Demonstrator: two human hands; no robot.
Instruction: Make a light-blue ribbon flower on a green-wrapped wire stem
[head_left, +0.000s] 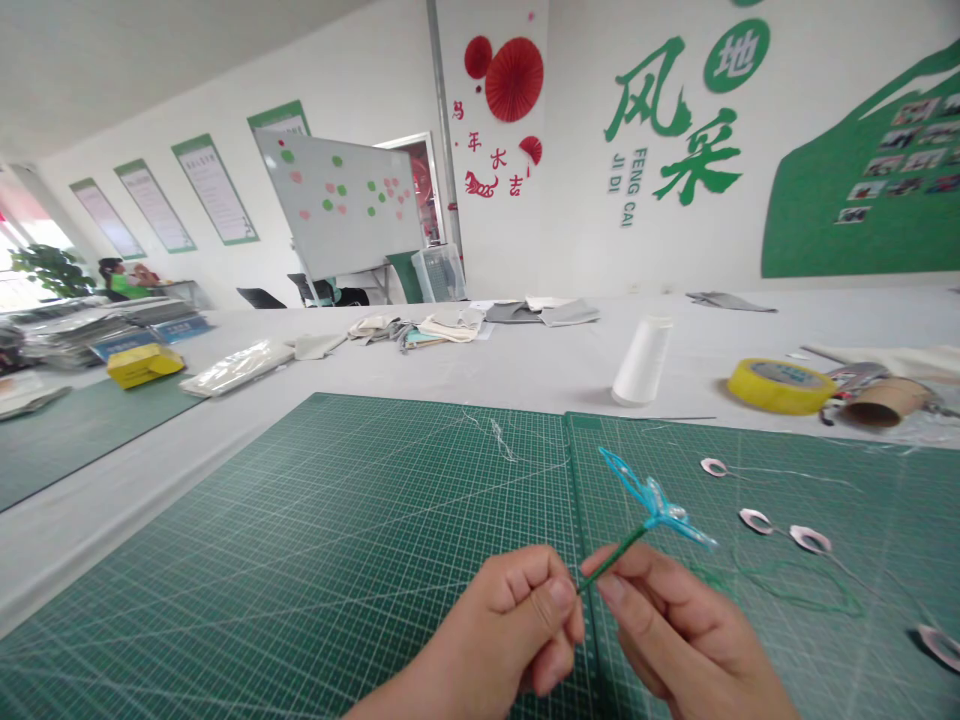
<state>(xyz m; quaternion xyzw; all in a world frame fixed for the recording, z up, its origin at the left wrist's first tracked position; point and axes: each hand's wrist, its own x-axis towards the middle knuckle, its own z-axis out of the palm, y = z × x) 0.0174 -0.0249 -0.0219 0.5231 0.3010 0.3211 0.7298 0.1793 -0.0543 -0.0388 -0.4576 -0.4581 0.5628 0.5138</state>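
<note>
A small handmade flower (655, 508) with light blue looped petals and clear shiny bits tilts up to the right above the cutting mats. Its thin stem (622, 546) is wrapped in green. My left hand (517, 620) is closed, pinching the stem's lower end between thumb and bent forefinger. Higher up the stem, the thumb and fingertips of my right hand (675, 620) pinch it as well. Loose green thread (806, 585) lies on the mat beyond my right hand. What the curled fingers of my left hand cover is hidden.
Several pale ring-shaped pieces (810, 539) with thin strands lie on the right green cutting mat (885, 480). Behind stand a white thread cone (643, 362), a yellow tape roll (781, 386) and a cardboard tube (886, 401). Fabric pieces (454, 324) lie farther back. A person sits far left.
</note>
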